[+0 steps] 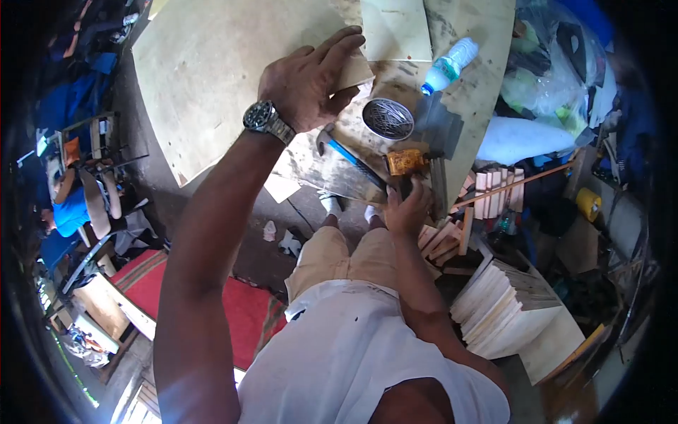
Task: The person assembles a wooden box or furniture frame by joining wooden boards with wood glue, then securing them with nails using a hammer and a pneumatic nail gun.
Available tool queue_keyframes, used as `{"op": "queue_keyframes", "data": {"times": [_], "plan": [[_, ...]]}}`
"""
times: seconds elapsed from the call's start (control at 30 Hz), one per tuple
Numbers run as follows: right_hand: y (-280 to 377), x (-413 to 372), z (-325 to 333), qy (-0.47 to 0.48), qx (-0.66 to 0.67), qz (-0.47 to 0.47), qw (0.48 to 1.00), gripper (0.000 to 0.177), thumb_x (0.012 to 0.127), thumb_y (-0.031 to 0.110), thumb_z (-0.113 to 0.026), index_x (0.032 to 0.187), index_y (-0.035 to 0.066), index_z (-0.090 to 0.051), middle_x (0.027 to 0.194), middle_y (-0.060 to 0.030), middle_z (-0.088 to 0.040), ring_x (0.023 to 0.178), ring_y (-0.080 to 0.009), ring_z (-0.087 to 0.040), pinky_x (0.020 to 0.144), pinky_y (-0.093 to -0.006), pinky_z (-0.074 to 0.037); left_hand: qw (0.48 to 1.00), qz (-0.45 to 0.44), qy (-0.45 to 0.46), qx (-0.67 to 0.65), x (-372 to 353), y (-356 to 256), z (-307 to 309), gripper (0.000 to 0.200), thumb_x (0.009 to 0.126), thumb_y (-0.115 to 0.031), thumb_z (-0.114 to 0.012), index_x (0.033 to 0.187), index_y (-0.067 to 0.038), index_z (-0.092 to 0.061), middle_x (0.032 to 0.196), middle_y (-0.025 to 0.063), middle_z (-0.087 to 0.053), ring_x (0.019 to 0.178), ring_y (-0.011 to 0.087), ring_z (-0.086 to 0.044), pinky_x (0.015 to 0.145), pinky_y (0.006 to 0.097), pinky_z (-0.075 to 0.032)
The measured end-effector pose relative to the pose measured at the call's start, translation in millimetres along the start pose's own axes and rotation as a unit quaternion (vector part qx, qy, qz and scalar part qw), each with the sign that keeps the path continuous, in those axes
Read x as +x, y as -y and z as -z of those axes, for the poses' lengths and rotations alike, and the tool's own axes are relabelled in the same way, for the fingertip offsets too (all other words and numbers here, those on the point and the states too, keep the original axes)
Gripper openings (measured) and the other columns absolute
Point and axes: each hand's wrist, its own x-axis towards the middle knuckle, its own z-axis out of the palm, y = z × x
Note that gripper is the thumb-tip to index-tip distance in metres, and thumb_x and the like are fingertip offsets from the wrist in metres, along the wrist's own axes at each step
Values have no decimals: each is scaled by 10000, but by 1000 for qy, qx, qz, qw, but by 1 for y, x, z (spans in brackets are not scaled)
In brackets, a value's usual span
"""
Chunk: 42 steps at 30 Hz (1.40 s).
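left hand [304, 85] gripping wood block [358, 71] over bare plywood sheet [212, 71], right hand [408, 210] at table [484, 49] edge beside hammer [351, 161], grasp unclear

A cluttered workshop in daylight, seen from above. A pale plywood bench [205, 92] fills the top, its surface scuffed and stained toward the right. Below it lies a dark, dusty floor [240, 261] with white scraps [289, 244] on it, and beside that a red mat [244, 311]. At the right, cut boards [494, 304] are stacked in a leaning pile, with shorter slats [494, 192] standing on edge just above them. Clear bags [558, 78] and a white sack [522, 138] crowd the far right corner – a yellow roll [587, 203] sits near them. At the left stands a metal frame [88, 141] among blue cloth [70, 215]. The brightest light comes in at the lower left.
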Motion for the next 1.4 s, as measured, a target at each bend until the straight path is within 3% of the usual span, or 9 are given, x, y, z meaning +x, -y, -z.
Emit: {"op": "queue_keyframes", "data": {"times": [0.07,0.33,0.47,0.6,0.63,0.73,0.97,1.17,1.4], "plan": [[-33,-12,-21,89,-123,-159,976,549,777,306,-763,1188,14,-546,1216,-212,-564,1154,-402,-534,931,-509,-467,1000,-2,-2,-2,-2,1,-4,725,776,-328,-749,1411,-230,-413,1459,-60,-493,917,240,-672,754,395,-585],[-56,30,-18,162,-28,-123,979,530,821,340,-718,1181,-15,-559,1101,-238,-653,1045,-430,-621,907,-479,-496,1000,7,-2,-8,-6,6,-3,821,774,-376,-763,1469,-244,-345,1419,-27,-545,966,263,-676,769,426,-585],[-21,47,93,177,2,-138,975,504,834,300,-732,1196,-14,-577,1099,-217,-672,989,-392,-657,870,-456,-511,999,24,11,-32,-6,7,0,848,777,-354,-767,1486,-254,-311,1328,16,-608,984,269,-671,768,434,-581],[40,74,210,187,319,-63,927,320,923,227,-699,1153,21,-618,939,-18,-653,773,-105,-597,676,-285,-499,997,44,41,-41,-7,8,-2,869,782,-341,-771,1498,-245,-288,1243,40,-649,982,270,-670,767,436,-577],[63,80,233,202,357,-141,901,261,903,185,-717,1107,42,-640,841,16,-639,673,-72,-566,585,-244,-456,997,48,55,-39,-7,6,3,878,796,-342,-762,1510,-234,-264,1255,43,-644,994,278,-667,781,437,-577],[122,115,273,190,379,-34,905,256,841,137,-773,1048,50,-651,783,48,-597,627,-50,-532,539,-230,-422,998,39,27,-44,-8,8,-4,880,807,-342,-754,1518,-234,-247,1252,53,-645,1011,280,-664,797,437,-578],[182,166,289,270,192,18,943,396,819,323,-807,1052,17,-713,730,-36,-671,582,-83,-562,539,-265,-449,998,49,47,-9,-8,9,-3,870,806,-402,-753,1511,-240,-269,1215,68,-670,1001,275,-682,759,425,-591],[195,166,280,257,111,56,958,269,864,249,-762,835,16,-631,541,6,-543,388,-68,-458,367,-242,-346,998,54,37,-7,-7,10,-9,854,816,-436,-746,1504,-239,-278,1168,86,-692,955,288,-700,743,423,-597],[207,171,282,253,23,127,959,287,881,254,-735,1042,17,-709,593,-10,-609,452,-74,-524,418,-266,-400,999,46,-17,5,-11,8,-13,839,768,-333,-777,1469,-210,-332,1109,57,-695,972,246,-694,770,384,-596]]}}
